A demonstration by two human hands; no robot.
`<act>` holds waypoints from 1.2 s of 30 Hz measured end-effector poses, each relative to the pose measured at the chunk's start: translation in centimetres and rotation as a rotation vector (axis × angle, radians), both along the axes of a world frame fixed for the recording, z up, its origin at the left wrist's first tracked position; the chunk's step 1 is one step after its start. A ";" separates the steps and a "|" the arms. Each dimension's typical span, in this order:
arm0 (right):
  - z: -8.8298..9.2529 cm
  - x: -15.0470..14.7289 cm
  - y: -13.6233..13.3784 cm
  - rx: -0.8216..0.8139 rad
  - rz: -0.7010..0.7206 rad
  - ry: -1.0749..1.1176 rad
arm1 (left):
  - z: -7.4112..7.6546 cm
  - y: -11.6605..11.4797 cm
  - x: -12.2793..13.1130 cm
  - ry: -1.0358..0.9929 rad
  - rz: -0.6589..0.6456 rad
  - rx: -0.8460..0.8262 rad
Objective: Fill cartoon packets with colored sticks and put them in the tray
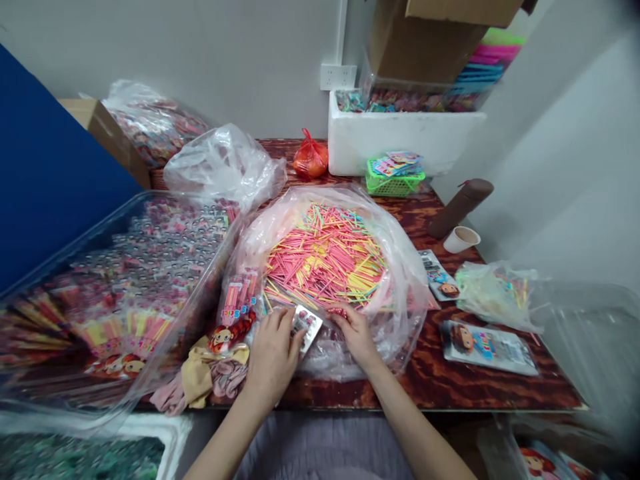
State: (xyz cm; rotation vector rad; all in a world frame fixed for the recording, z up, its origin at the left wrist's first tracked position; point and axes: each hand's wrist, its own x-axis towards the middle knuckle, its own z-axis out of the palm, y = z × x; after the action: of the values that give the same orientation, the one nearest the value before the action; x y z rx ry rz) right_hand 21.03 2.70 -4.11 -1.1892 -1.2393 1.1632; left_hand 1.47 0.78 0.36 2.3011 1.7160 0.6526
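My left hand (274, 350) is closed around a small clear packet (309, 328) with a white printed end, held over the near rim of a large plastic bag. My right hand (357, 339) is beside it, thumb and fingers pinched together near the packet's right end; something reddish shows at the fingertips, too small to name. Just beyond both hands, the open plastic bag (400, 247) holds a heap of thin pink, yellow and green sticks (325, 257). Left of my left hand lie filled stick packets with a cartoon-face card (227, 335).
A clear tub (193, 313) of filled packets stands at left, with crumpled cloths (197, 373) beside it. At right are a paper cup (461, 239), brown bottle (460, 208), sleeve stack (487, 348) and small bag (495, 293). Behind stand a green basket (395, 185) and foam box (400, 140).
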 end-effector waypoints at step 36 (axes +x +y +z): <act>-0.7 0.2 0.0 -0.008 -0.032 0.050 | 0.7 0.7 -2.5 -0.646 0.143 -0.091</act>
State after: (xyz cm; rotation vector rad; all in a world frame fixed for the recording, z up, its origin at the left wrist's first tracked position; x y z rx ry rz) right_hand 21.22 2.67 -4.84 -1.1744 -1.1749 1.1683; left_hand -1.05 1.51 1.05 1.6483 1.5456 1.1592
